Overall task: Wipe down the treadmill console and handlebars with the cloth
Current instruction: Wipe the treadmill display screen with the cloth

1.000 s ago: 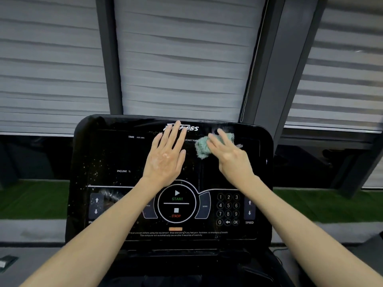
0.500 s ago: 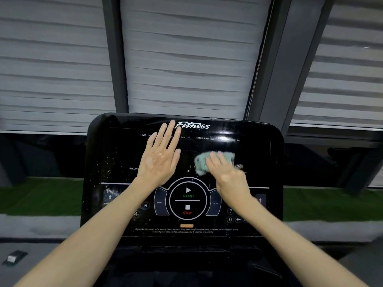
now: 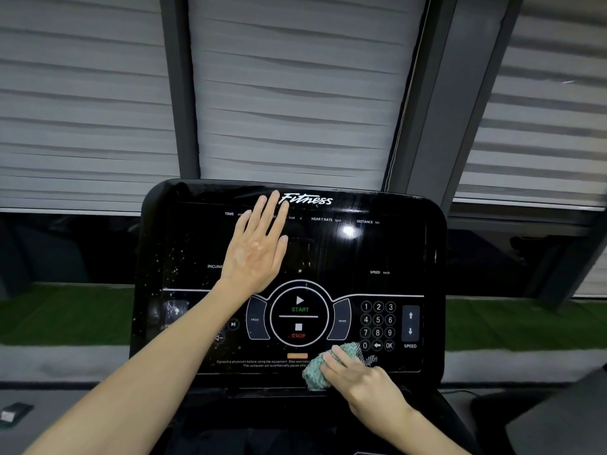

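Note:
The glossy black treadmill console (image 3: 394,251) fills the middle of the view, tilted toward me, with white specks on its left half. My left hand (image 3: 256,247) rests flat on the upper left of the screen, fingers straight and pointing up at the "Fitness" logo. A crumpled green cloth (image 3: 317,372) lies against the console's bottom edge, below the STOP button and left of the number keypad. My right hand (image 3: 358,376) presses on the cloth with its fingers laid over it. No handlebars are visible.
Grey window blinds and dark frame posts (image 3: 179,93) stand behind the console. A strip of green turf (image 3: 65,310) runs along the floor beyond. A small dark object (image 3: 13,413) lies on the grey floor at lower left.
My right hand has dragged the cloth from the upper middle of the screen down to the bottom edge. My left hand has stayed flat on the screen.

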{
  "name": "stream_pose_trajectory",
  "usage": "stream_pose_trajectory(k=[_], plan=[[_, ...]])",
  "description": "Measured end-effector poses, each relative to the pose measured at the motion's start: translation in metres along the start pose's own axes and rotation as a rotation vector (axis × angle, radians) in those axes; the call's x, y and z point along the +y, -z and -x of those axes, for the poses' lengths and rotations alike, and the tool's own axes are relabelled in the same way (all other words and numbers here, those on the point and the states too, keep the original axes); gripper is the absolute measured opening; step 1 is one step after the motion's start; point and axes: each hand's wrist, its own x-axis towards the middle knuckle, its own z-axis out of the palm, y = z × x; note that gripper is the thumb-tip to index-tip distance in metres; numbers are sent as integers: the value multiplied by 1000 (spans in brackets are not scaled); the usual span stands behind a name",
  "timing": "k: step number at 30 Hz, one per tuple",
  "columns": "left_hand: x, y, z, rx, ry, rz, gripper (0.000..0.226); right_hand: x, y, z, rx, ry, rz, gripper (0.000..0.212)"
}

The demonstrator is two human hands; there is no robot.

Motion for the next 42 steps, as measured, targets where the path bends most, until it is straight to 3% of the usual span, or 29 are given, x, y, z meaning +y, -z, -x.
stream_pose_trajectory(k=[9,12,16,22,26,42], plan=[[-2,-3,-2,10,1,15,60,45,73,-125,379,-140,19,36],[-2,-3,-2,13,-2,17,59,67,97,-178,405,-213,98,32],[-3,-4,0,22,-10,16,59,83,105,-214,349,-319,196,38],[-3,-4,-1,36,-10,18,58,73,89,-202,347,-270,252,46],[-3,-5,-1,35,-11,25,59,55,63,-168,322,-192,192,39],[-3,-7,1,25,1,33,58,-34,-14,-18,-9,-33,-50,45]])
